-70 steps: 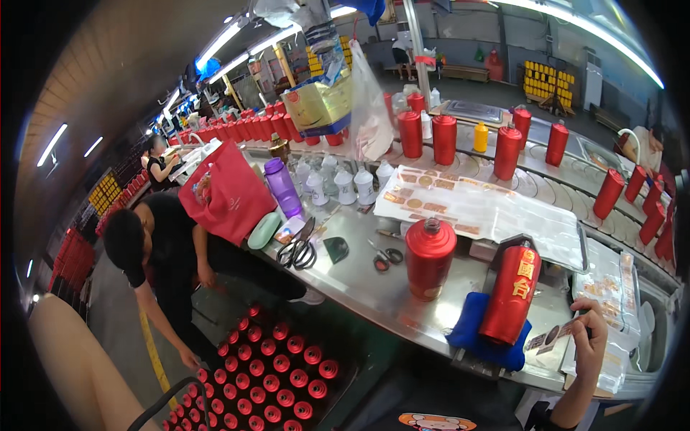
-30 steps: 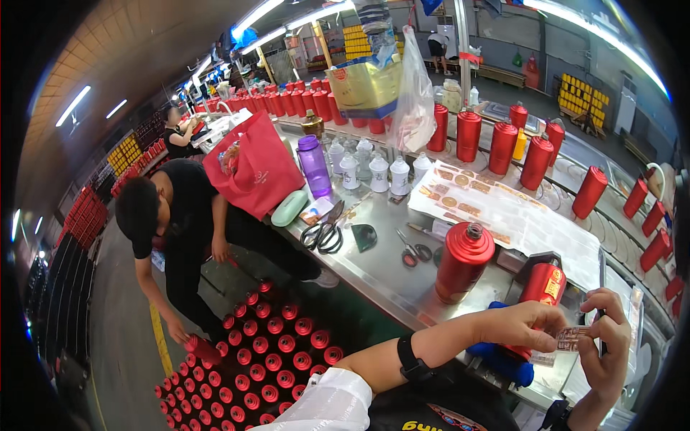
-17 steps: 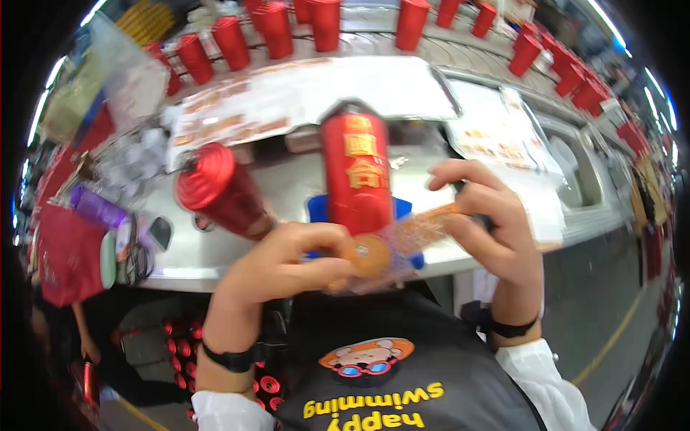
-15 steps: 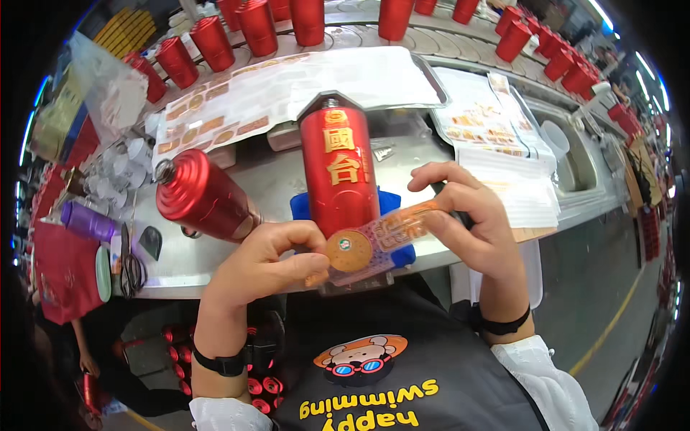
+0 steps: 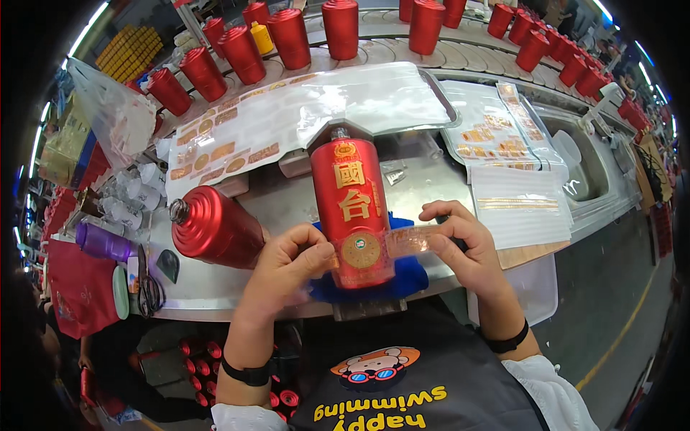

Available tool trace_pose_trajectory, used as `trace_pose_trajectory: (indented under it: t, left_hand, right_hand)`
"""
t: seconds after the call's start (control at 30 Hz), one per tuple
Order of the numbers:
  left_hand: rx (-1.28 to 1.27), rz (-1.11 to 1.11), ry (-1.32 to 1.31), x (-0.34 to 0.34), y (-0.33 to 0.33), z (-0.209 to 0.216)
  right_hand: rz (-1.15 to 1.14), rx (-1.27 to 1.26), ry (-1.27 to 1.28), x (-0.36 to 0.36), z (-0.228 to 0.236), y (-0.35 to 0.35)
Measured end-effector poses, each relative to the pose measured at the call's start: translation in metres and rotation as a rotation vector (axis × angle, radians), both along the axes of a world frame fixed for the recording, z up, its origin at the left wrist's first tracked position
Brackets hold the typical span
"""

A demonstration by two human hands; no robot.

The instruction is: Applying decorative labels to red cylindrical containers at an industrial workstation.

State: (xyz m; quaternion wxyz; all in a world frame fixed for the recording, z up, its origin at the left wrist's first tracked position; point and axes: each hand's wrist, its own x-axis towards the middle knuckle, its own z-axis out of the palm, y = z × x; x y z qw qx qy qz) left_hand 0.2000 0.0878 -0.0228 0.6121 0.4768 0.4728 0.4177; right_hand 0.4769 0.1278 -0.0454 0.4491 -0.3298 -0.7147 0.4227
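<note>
A red bottle with gold lettering lies on its back before me, its neck pointing away, on a blue cloth. Across its lower part stretches a clear label strip bearing a round gold emblem and gold patches. My left hand pinches the strip's left end beside the bottle. The right end is between the thumb and fingers of my right hand, which also has a small dark object tucked in it. The emblem appears against the bottle; I cannot tell whether it touches. Another red bottle is left of my left hand.
White label sheets lie behind the bottle, with more sheets at right before a sink. Red bottles line a conveyor at the back. Scissors, a purple roll and clear caps are at left.
The strip, held tilted above the bottle's lower end before, is now level across its lower front. Both hands have come level with it. The whole view has shifted slightly.
</note>
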Motion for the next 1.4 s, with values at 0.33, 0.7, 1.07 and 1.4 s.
trace_pose_trajectory:
  t: [0.33,0.7,1.07,1.4]
  left_hand:
    - [-0.042,0.019,0.037,-0.002,0.004,-0.002]
    - [-0.015,0.027,0.038,0.002,0.007,0.005]
    - [-0.042,0.012,0.046,-0.003,0.008,0.000]
    - [0.009,0.001,0.127,-0.001,0.008,0.002]
  right_hand:
    - [0.013,-0.056,-0.004,-0.003,-0.012,0.005]
    - [0.015,-0.070,0.018,-0.002,-0.014,0.007]
    - [0.013,-0.051,0.023,-0.004,-0.018,0.007]
    - [0.031,-0.203,-0.051,-0.003,-0.017,0.003]
